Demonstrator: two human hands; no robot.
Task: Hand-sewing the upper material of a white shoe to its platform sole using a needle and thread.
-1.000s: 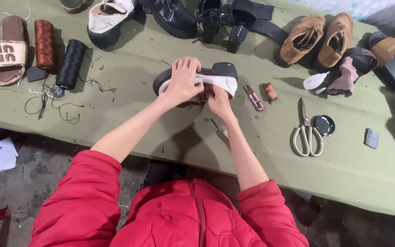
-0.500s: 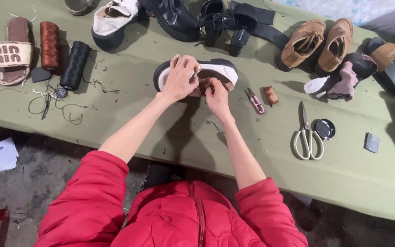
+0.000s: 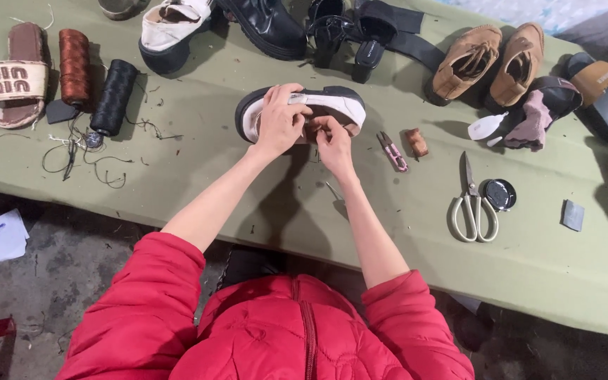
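Red puffy jacket sleeves [image 3: 142, 309] nearest. Right hand [image 3: 333, 144], fingers pinched at white black-soled shoe [image 3: 332, 105]. Left hand [image 3: 281, 121] clamps shoe top (bench [image 3: 248, 204] centre). White-handled scissors [image 3: 471, 204] at 3 o'clock.

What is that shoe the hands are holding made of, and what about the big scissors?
The shoe looks like smooth white leather or imitation leather on a thick black sole, probably rubber; it has a matte sheen where the left hand and right hand press it. The scissors have grey metal blades and pale, glossy handles, likely plastic-coated.
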